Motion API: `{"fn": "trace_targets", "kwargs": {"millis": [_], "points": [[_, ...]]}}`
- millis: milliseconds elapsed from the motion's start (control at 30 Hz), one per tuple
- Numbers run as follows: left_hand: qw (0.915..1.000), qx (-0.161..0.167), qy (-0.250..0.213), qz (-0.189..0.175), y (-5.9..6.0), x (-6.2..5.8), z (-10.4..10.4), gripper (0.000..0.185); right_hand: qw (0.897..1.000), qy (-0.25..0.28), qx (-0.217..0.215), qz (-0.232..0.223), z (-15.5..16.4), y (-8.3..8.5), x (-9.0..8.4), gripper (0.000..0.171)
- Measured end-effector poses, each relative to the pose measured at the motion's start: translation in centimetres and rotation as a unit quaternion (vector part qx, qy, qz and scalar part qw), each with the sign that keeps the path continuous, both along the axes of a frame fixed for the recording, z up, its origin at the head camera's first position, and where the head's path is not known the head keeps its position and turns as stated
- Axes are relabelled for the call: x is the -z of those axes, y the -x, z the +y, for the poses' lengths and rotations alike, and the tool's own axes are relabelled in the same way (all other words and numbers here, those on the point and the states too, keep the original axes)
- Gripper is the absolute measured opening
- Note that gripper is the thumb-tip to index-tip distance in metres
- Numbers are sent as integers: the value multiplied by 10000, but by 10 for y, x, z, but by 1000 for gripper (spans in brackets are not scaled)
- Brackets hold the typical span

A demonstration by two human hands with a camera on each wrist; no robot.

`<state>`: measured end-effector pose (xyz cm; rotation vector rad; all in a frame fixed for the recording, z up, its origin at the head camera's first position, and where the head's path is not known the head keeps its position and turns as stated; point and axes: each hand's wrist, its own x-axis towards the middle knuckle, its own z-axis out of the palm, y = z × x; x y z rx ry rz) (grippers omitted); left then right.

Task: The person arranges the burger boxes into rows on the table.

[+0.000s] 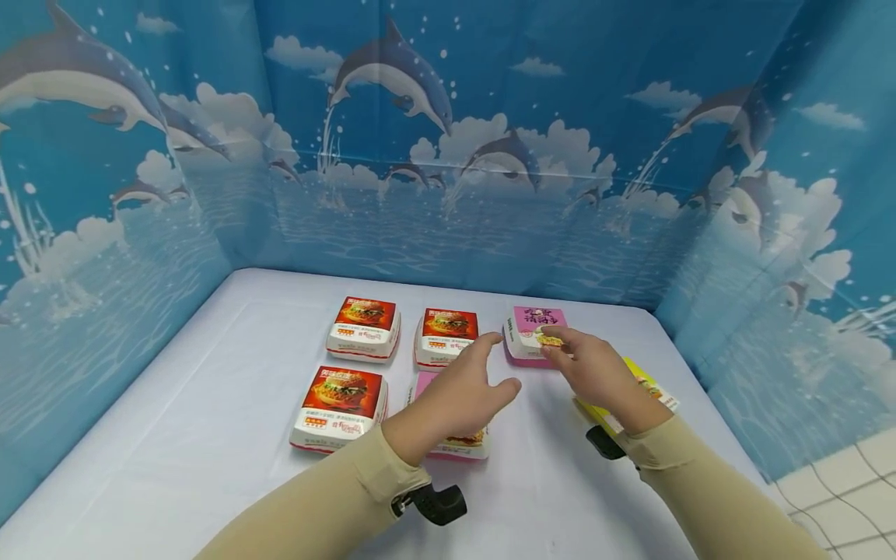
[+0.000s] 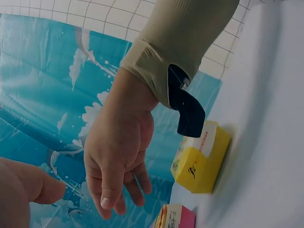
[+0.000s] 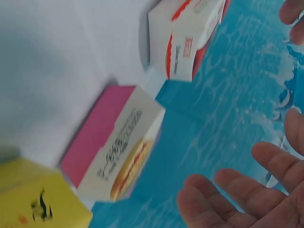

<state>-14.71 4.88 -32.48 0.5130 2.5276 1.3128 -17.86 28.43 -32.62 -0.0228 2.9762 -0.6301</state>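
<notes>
So we're hovering both hands over the burger boxes on the white desk. Our right hand is reaching over the pink box near the desk's far right edge, fingers loosely spread and holding nothing; we can't quite tell if the fingertips are touching the lid or just floating above it. Our left hand is hanging wide and relaxed too, over a second pink box near the middle of the desk, thumb pointing toward the far one.

The yellow box is sitting right under our right forearm, near the right edge. Three red boxes are lined up beside all this: red box far left, red box far middle, red box front.

What's bugging us: these cartons are looking light and slidey, so a one-sided grab is probably just pushing the pink box into its red neighbour. Our right sleeve could also be dragging the yellow box off the right edge.
</notes>
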Motion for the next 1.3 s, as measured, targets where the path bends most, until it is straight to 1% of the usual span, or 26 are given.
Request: {"fn": "trace_targets", "kwargs": {"millis": [100,167,267,367,567,733,833,933,1033,1300], "points": [[9996,11,-262,-69,5,-3,10,74,10000,-82,40,0,9,6,-5,64],[9994,30,-345,-80,9,-4,17,74,9999,-129,83,4,15,10,-7,64],[9992,47,-379,-74,19,-3,28,74,9997,-209,142,29,22,15,-7,63],[9997,5,-259,-39,31,0,38,73,9996,-207,184,30,28,20,-6,62],[9997,-124,-44,-208,55,7,56,74,9993,22,375,-20,38,28,-1,63],[9987,-316,-94,-381,76,17,73,73,9967,333,735,-89,41,37,6,64],[9978,-444,-127,-485,86,22,81,73,9938,571,940,-170,40,42,11,65],[9972,-523,-115,-530,93,26,88,71,9905,747,1133,-223,37,48,17,65],[9968,-584,-52,-548,99,31,94,70,9885,795,1268,-219,35,52,24,65],[9961,-649,215,-551,113,43,106,68,9885,785,1254,-298,34,60,38,69]]}}
